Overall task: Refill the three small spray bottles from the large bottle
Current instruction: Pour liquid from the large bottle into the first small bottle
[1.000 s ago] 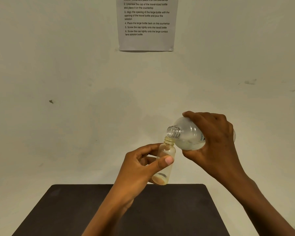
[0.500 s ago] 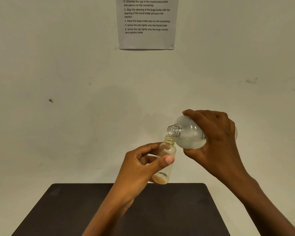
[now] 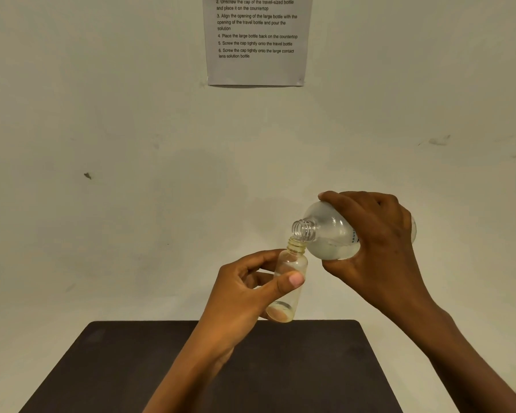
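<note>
1. Lying nearest was a dark table (image 3: 295, 377), bare where it showed.
2. Above its far edge, the left hand (image 3: 245, 293) pinched the small bottle (image 3: 289, 281), uncapped and near upright.
3. The right hand (image 3: 379, 248) gripped the large bottle (image 3: 328, 234), tipped with its mouth at the small neck; any stream was perhaps too faint to see.
4. Farthest, a paper sheet (image 3: 256, 40) hung on the wall (image 3: 102, 114).

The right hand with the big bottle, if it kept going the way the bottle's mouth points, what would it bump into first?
The right hand tips the large bottle down and left. Its mouth would probably first meet the open neck of the small bottle in the left hand. They look almost touching, though depth is unclear.
</note>
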Demonstrator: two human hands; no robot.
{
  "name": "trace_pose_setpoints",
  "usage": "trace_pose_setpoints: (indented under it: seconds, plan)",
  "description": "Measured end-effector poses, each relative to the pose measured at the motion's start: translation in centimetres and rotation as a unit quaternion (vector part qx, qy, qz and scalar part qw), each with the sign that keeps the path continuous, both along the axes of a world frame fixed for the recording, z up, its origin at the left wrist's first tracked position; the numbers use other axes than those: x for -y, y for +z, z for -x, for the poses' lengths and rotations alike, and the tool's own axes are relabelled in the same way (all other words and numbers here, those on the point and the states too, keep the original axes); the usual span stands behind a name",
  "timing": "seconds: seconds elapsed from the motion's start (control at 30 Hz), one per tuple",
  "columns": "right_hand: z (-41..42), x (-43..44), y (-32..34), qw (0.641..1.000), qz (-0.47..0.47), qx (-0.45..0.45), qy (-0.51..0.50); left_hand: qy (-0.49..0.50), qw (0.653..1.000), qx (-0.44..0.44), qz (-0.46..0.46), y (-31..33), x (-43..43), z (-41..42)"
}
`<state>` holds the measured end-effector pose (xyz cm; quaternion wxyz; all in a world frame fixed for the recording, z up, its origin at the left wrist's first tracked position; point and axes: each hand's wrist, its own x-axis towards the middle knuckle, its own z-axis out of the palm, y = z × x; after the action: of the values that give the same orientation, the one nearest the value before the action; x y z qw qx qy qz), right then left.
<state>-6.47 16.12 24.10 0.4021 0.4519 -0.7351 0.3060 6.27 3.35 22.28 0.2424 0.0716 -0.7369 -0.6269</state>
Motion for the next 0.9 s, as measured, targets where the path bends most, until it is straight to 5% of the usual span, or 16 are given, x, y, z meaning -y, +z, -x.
trace_pose_setpoints:
  seconds: [0.9]
  plan:
    - [0.14,-0.02,0.17,1.000,0.000,-0.013,0.003,0.013,1.000,-0.005,-0.011,0.19,-0.10,0.03]
